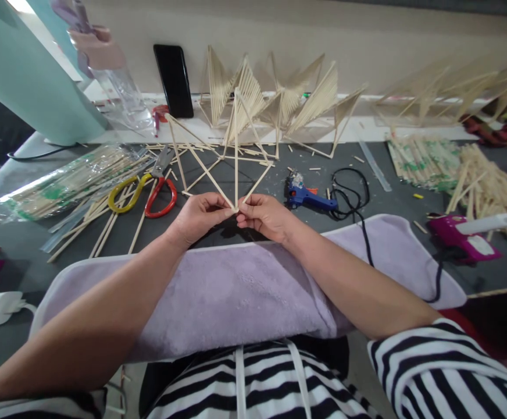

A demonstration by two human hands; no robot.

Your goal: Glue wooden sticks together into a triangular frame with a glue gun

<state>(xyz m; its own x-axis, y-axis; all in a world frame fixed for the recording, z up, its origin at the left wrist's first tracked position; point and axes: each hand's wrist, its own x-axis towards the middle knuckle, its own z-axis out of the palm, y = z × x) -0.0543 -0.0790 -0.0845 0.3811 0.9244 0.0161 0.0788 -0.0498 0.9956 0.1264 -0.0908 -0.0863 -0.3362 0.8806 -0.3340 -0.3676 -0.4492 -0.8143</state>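
Observation:
Both hands meet at the near corner of a frame of thin wooden sticks (236, 152), where several sticks join at a point. My left hand (202, 216) pinches that corner from the left with thumb and fingers closed. From the right, my right hand (263, 216) pinches the same joint, its thumb and fingertips pressed together. The frame stands up from the grey table, with an upright stick and slanting sticks spreading away from me. A blue glue gun (310, 198) lies to the right of my right hand. Scissors (151, 189) with yellow and red handles lie left of my left hand.
Finished stick structures (295, 96) stand along the wall, with a black phone (174, 80) beside them. Bagged sticks (79, 180) lie left; loose sticks (493, 186) and a magenta device (465, 237) lie right. A water bottle (118, 87) stands at back left. A lilac cloth (236, 297) covers the near edge.

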